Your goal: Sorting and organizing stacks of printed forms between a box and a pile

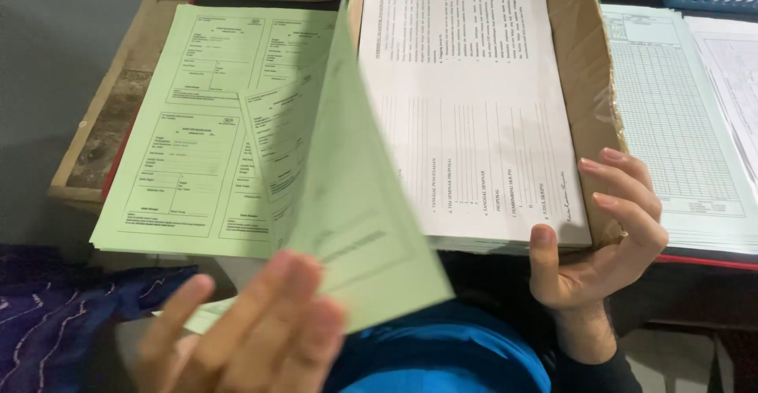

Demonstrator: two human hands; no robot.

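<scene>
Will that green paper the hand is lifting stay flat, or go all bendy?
Probably bendy: the green sheet already curves upward where the left hand lifts it. It looks thin and light, so a single hand seems enough. It might slip or flutter easily, since it is held only at its lower edge.

The scene is lit evenly and rather dimly, with a cool cast. The white sheet point(474, 109) is the brightest area. The left hand point(245, 330) and the lifted green sheet point(355, 219) are blurred. The distant print is softened. Deep shadow is seen below the stacks.
</scene>
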